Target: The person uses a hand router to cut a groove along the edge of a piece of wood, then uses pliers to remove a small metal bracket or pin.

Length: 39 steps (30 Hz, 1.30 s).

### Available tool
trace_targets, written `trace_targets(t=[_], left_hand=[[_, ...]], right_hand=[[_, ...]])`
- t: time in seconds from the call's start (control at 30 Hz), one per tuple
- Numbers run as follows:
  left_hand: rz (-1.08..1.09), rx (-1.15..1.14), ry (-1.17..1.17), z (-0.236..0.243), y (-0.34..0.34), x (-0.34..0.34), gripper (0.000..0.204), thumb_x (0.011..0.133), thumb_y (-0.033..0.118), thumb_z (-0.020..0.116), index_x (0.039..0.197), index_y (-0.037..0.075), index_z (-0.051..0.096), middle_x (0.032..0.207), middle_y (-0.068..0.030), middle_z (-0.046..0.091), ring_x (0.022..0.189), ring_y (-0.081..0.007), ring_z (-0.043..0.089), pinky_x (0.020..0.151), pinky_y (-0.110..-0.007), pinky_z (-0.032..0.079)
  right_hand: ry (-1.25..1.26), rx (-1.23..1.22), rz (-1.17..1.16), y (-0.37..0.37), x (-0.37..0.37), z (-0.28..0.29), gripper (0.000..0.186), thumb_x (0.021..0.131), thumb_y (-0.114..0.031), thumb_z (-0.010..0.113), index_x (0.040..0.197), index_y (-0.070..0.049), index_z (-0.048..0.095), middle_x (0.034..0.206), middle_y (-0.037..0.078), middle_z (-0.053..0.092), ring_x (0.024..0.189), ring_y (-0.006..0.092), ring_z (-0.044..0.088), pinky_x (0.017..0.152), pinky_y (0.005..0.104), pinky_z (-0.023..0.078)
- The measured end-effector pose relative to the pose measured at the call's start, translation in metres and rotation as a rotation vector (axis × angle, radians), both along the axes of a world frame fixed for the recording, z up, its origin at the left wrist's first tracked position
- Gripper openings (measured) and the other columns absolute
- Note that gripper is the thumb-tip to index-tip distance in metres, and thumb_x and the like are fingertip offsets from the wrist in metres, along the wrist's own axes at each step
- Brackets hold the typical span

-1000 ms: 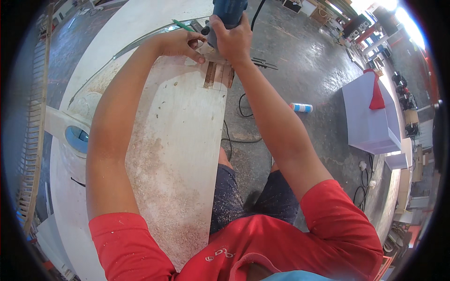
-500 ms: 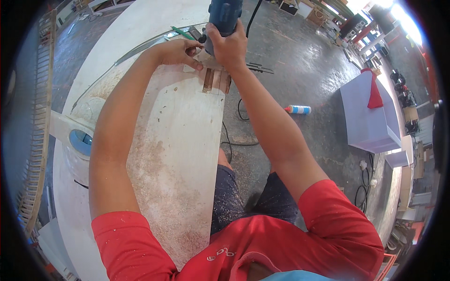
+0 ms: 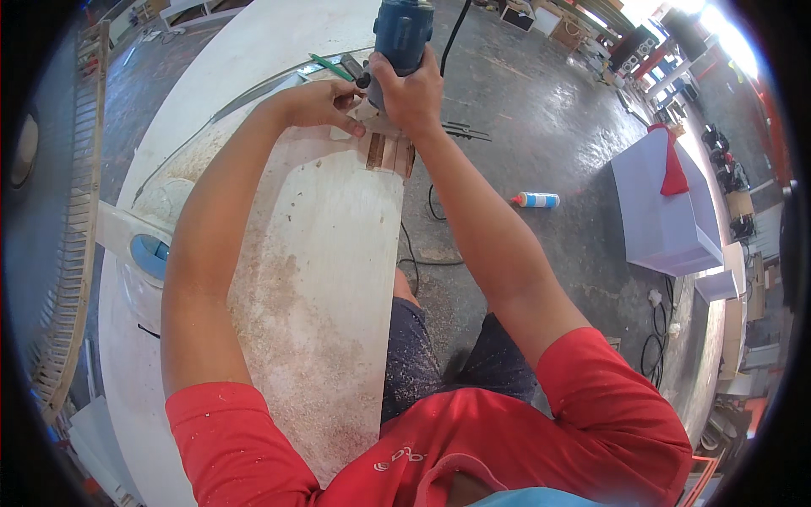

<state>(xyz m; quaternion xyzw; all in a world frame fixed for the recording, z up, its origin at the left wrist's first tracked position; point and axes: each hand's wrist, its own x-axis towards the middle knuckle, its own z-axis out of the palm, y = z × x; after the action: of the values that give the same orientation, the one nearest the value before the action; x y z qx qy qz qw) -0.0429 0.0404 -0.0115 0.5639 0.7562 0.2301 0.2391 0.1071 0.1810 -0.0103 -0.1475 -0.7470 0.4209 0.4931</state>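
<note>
My right hand [image 3: 410, 101] is wrapped round a blue router [image 3: 404, 32] with a black cord, at the top of a white sawdust-strewn board [image 3: 321, 253]. My left hand [image 3: 329, 106] grips the router's base from the left, fingers curled by its black knob and thumb pressed low on the base plate. Just below the router, a cut recess [image 3: 389, 154] with exposed brown wood shows in the board. A metal guide [image 3: 465, 133] juts out to the right of the base, and a green pencil [image 3: 329, 65] lies behind my left hand.
A white-blue bottle [image 3: 537, 199] and cables [image 3: 431, 260] lie on the concrete floor. To the right stands a white box unit [image 3: 642, 203] with a red cloth [image 3: 672, 173]. A slatted wooden frame [image 3: 76, 279] is at the left, and stacked materials [image 3: 583, 34] sit farther back.
The router and both my hands have moved a little way toward me and slightly left along the board. Both hands keep their grip on the router.
</note>
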Motion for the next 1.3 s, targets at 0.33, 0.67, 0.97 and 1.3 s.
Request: trace_targets(t=[0.33,0.67,0.97,1.3], left_hand=[[-0.009,0.008,0.017,0.003,-0.010,0.013,0.059,0.075,0.047,0.094,0.095,0.007,0.056,0.084,0.0005,0.052,0.083,-0.0169,0.052,0.076,-0.034,0.043],[0.002,0.063,0.054,0.000,-0.022,0.020,0.057,0.074,0.047,0.094,0.089,0.006,0.056,0.080,-0.0009,0.053,0.080,-0.0180,0.052,0.074,-0.037,0.043],[0.014,0.031,0.152,0.010,-0.035,0.037,0.063,0.071,0.053,0.095,0.094,0.006,0.059,0.086,-0.0045,0.061,0.087,-0.0237,0.061,0.078,-0.039,0.048],[0.055,-0.021,0.111,0.013,-0.049,0.051,0.074,0.068,0.051,0.097,0.113,0.004,0.063,0.112,-0.0128,0.063,0.111,-0.0295,0.061,0.095,-0.042,0.049]], right_hand=[[0.004,-0.015,0.009,-0.010,0.010,-0.002,0.062,0.079,-0.044,0.083,0.115,0.001,0.062,0.100,0.025,0.075,0.092,0.0421,0.075,0.084,0.0473,0.058],[-0.040,-0.037,0.018,-0.025,0.025,0.005,0.053,0.083,-0.040,0.084,0.114,-0.002,0.066,0.100,0.019,0.076,0.092,0.0347,0.076,0.084,0.0435,0.058],[0.016,-0.034,0.044,-0.032,0.033,0.000,0.055,0.081,-0.040,0.083,0.113,0.000,0.064,0.097,0.021,0.076,0.088,0.0379,0.076,0.081,0.0454,0.059],[0.034,-0.060,0.093,-0.044,0.046,0.000,0.058,0.081,-0.036,0.084,0.121,-0.001,0.062,0.100,0.019,0.076,0.091,0.0357,0.076,0.082,0.0438,0.059]])
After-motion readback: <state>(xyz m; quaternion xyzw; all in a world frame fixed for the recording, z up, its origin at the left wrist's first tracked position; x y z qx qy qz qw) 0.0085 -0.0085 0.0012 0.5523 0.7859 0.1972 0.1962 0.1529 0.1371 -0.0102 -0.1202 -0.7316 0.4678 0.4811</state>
